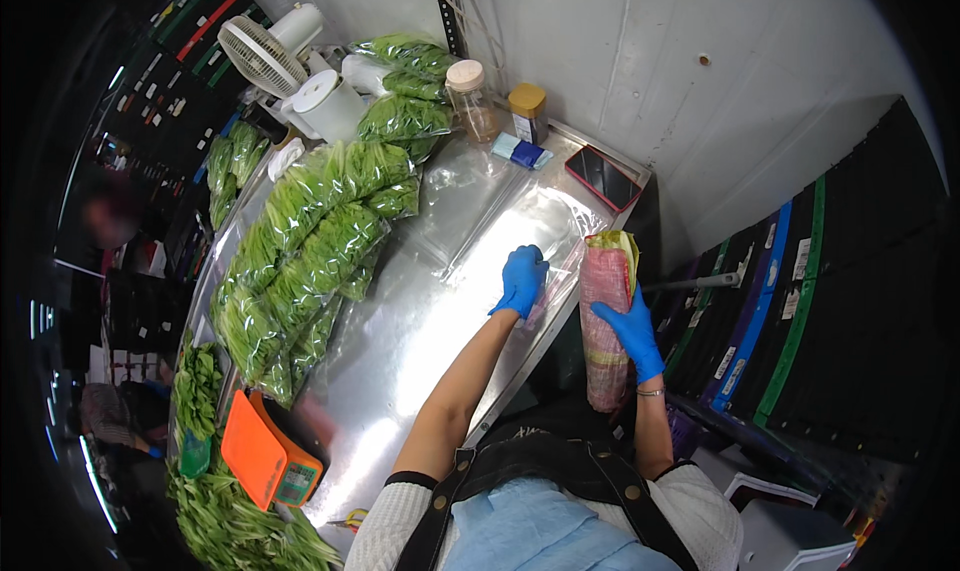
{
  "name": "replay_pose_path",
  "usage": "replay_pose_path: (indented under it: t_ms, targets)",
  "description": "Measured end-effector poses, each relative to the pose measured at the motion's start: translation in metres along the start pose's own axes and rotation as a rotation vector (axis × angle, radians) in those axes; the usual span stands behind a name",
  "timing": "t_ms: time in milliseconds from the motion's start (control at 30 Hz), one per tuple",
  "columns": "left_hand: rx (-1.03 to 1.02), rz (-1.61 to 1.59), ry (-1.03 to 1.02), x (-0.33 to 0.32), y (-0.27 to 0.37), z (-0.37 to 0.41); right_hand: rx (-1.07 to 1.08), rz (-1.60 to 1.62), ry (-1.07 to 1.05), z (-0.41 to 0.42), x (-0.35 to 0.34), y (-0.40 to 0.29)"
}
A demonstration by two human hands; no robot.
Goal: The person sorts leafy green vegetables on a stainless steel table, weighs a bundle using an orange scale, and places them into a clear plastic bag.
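Observation:
Both my hands wear blue gloves. My right hand grips a long bundle wrapped in pink woven sacking, upright beyond the table's right edge; yellow-green material shows at its top. My left hand is curled over the shiny metal table, near clear plastic bags that lie flat on it. Whether its fingers hold the plastic is hidden. Left of my hands, clear bags of leafy green vegetables lie piled up. An orange scale stands at the table's near left, beside loose leafy greens.
Along the back stand a white fan, a white jug, a lidded clear jar and a yellow-lidded container. A phone lies at the far right corner. Black crates are stacked at right. Scissors lie near my left elbow.

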State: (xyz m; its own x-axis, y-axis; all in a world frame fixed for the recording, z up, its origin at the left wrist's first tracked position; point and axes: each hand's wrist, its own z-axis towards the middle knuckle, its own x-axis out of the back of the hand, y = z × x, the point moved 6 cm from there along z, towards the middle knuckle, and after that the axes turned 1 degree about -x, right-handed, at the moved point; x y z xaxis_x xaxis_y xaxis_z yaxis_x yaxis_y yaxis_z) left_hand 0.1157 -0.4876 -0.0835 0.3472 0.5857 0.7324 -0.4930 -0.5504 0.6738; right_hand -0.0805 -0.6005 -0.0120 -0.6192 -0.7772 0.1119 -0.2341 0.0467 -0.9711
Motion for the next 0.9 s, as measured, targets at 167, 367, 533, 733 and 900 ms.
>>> replay_pose_path:
  t_ms: [167, 367, 533, 733, 900]
  targets:
    - [-0.042, -0.055, 0.060, -0.001, -0.010, 0.001, 0.041, -0.076, -0.009, 0.000, -0.002, 0.010]
    - [0.057, -0.134, -0.041, 0.000, -0.019, 0.007, 0.069, -0.121, -0.076, 0.004, -0.020, -0.006]
    - [-0.014, -0.316, 0.064, 0.034, -0.005, 0.009, 0.171, -0.574, -0.145, 0.011, -0.042, -0.033]
    - [-0.063, -0.300, 0.265, 0.095, 0.016, -0.014, 0.192, -0.954, -0.285, 0.017, -0.061, -0.033]
    - [-0.231, -0.100, 0.306, 0.122, 0.033, -0.045, 0.277, -0.976, -0.379, 0.009, -0.093, -0.051]
